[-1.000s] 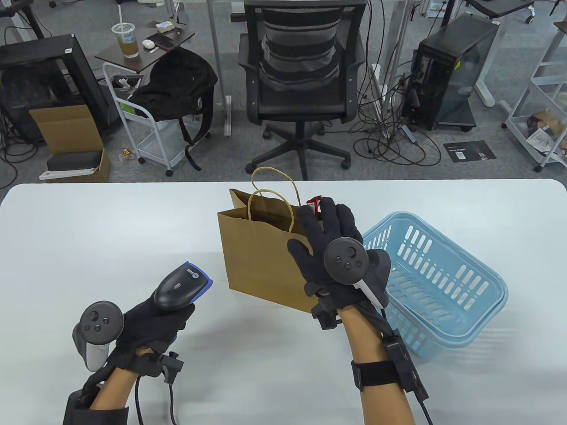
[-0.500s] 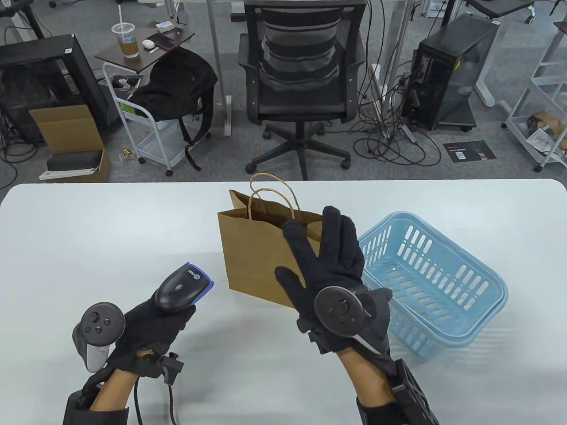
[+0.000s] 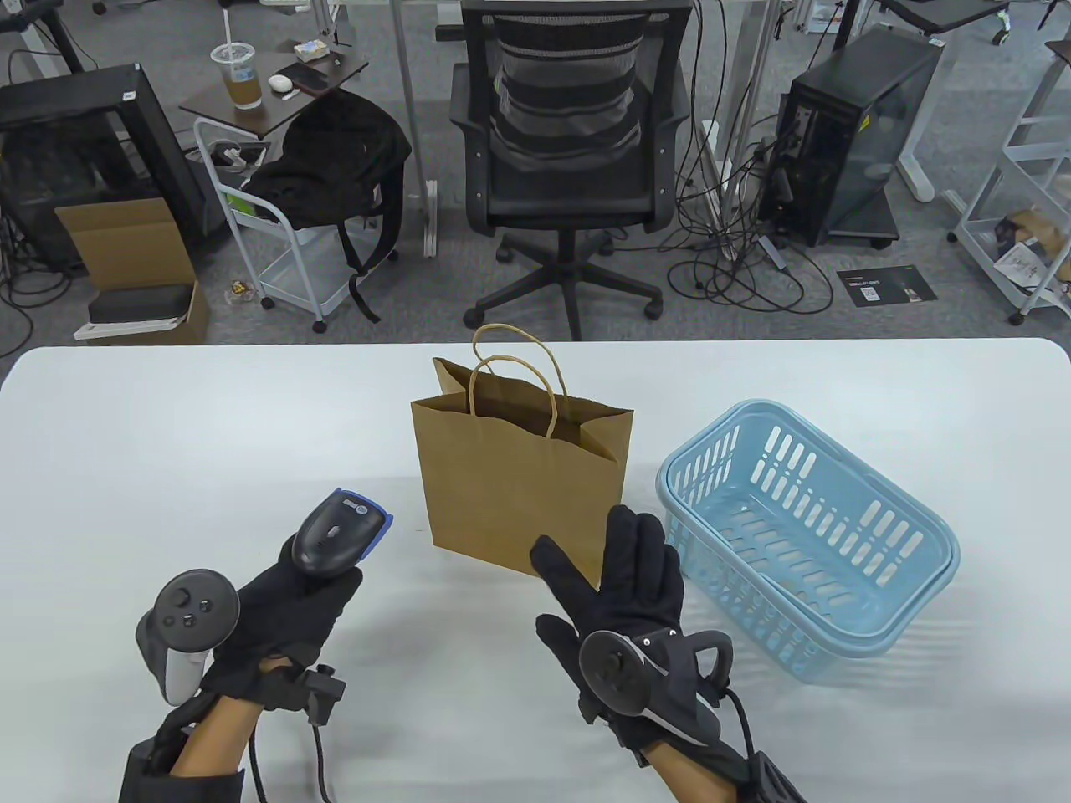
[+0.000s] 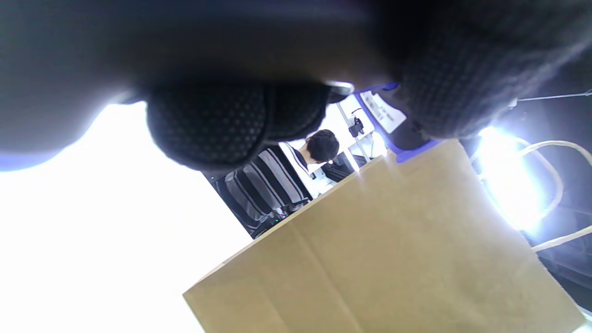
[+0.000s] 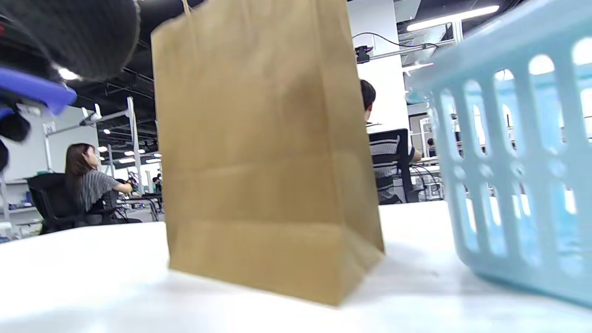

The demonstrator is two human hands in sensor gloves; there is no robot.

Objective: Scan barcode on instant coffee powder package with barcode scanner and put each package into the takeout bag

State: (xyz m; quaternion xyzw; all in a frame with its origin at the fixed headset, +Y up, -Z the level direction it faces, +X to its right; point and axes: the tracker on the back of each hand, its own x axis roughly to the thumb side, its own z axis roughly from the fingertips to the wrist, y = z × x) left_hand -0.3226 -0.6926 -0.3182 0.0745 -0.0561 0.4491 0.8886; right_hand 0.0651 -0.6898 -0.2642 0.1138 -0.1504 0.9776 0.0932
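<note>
Takeout bag: I saw the brown paper takeout bag (image 3: 519, 485) standing upright near the middle of the white bench (image 3: 167, 435), its mouth open and two twisted paper handles (image 3: 515, 381) rising above the rim. The paper was plain kraft with fold creases; I read no print on it from any view.
Coffee package: I could not see one in any view; the inside of the bag was hidden from me.
Barcode scanner: my left hand (image 3: 280, 623) gripped the barcode scanner (image 3: 339, 535), fingers curled round its handle, the head pointing up and toward the bag. It was dark grey with a blue bumper round the nose. A small round mark sat on top, too small for me to read. In the left wrist view a white label (image 4: 383, 111) showed on its underside, the writing blurred.
Right hand: my right hand (image 3: 623, 611) hovered low just in front of the bag's near right corner, fingers straight and spread, holding nothing.
Basket: a light blue slotted plastic basket (image 3: 807, 535) sat just right of the bag, apart from it.
Trackers: a black controller-like tracker (image 3: 188, 606) rode on the back of my left hand, and another one (image 3: 615, 669) on the right.
Beyond the bench: a black mesh office chair (image 3: 569, 159) stood behind the bag, and an iced drink cup (image 3: 237, 77) with a straw rested on a small side table.
</note>
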